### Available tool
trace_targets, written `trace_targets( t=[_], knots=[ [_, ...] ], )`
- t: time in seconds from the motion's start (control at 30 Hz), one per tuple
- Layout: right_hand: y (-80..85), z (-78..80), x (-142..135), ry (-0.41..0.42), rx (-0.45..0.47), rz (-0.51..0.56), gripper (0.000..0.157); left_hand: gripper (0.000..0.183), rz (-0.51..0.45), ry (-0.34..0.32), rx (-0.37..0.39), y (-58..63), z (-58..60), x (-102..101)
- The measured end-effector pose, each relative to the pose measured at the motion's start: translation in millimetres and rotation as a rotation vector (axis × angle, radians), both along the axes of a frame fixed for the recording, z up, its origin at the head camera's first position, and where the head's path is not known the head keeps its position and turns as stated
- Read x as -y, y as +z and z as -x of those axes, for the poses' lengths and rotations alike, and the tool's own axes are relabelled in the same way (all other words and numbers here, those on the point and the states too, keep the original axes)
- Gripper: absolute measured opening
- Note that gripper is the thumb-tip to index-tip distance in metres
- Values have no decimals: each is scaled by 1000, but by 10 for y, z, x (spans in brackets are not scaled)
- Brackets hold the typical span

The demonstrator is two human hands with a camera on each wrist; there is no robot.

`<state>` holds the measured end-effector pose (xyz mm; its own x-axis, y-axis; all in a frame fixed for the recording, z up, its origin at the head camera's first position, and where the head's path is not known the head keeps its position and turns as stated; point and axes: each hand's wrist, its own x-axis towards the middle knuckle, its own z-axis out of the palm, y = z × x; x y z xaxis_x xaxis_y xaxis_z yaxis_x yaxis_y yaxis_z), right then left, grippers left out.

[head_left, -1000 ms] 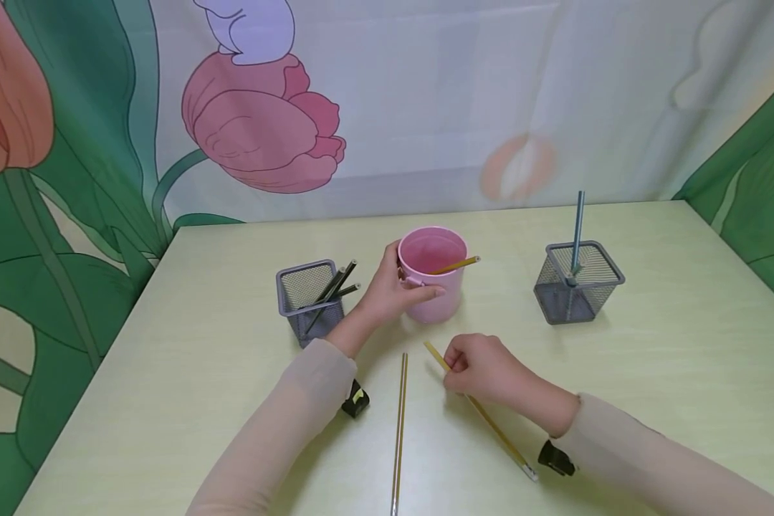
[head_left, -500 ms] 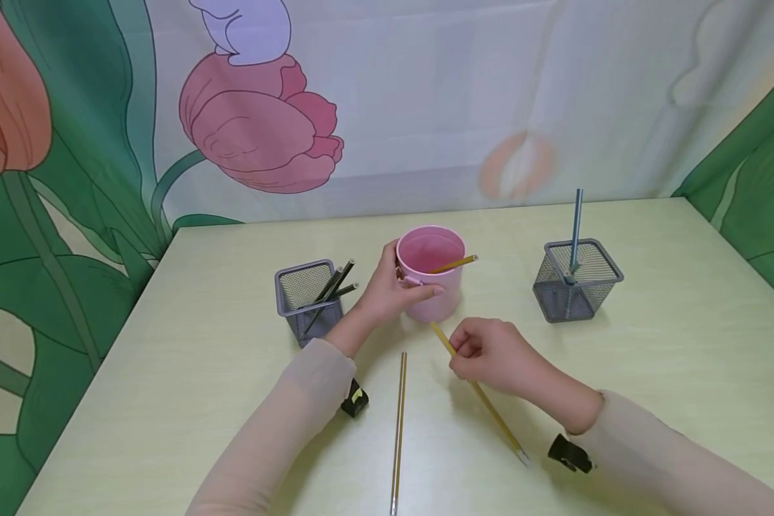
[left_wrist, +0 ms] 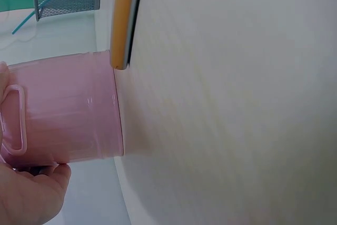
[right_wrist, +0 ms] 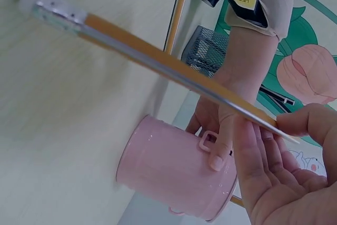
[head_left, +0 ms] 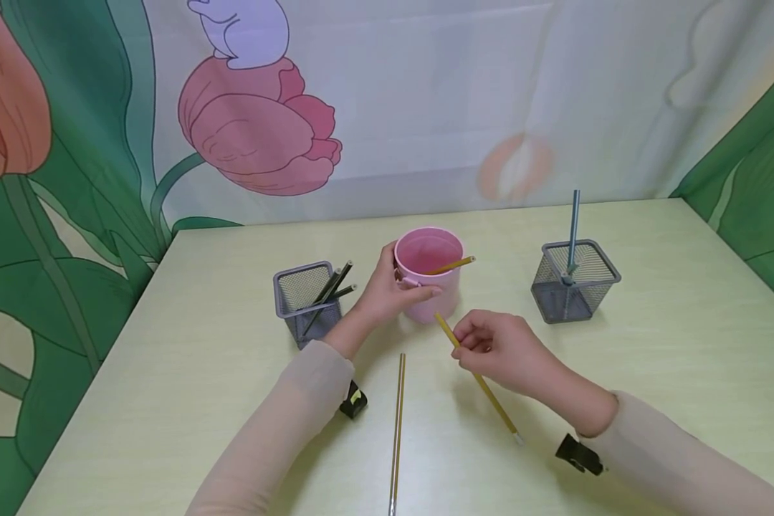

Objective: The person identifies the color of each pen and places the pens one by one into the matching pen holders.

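My left hand [head_left: 387, 294] holds the pink bucket [head_left: 443, 290] by its side, with the thumb across the front near the small handle. Inside the bucket leans a yellow pencil [head_left: 454, 266], its end sticking out over the right rim. Between thumb and fingers, my right hand [head_left: 503, 352] pinches another yellow pencil [head_left: 498, 407]. This pencil slants, with its white eraser end [right_wrist: 45, 9] low toward me and its other end close in front of the bucket. A yellow striped pencil [head_left: 397, 430] lies lengthwise on the table between the two arms.
At the left stands a grey mesh holder [head_left: 290, 304] with several black pencils [head_left: 333, 284] leaning in it. A second mesh holder [head_left: 564, 304] at the right has blue pencils [head_left: 574, 229] in it. A printed curtain hangs behind the pale table [head_left: 684, 344].
My right hand has lifted its pencil up and forward, bringing the far end to the front of the bucket. The left hand and bucket have stayed in place.
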<state>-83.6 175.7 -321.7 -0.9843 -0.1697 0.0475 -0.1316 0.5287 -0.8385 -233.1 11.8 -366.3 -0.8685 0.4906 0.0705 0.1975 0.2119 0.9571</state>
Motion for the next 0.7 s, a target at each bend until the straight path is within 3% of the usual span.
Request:
trace_targets(
  t=[0.23, 0.7],
  knots=[
    [34, -1, -14, -55, -36, 0, 7, 92, 2, 0, 7, 11, -9, 9],
    [172, -3, -88, -53, -93, 76, 12, 91, -4, -2, -17, -7, 10, -2]
  ],
)
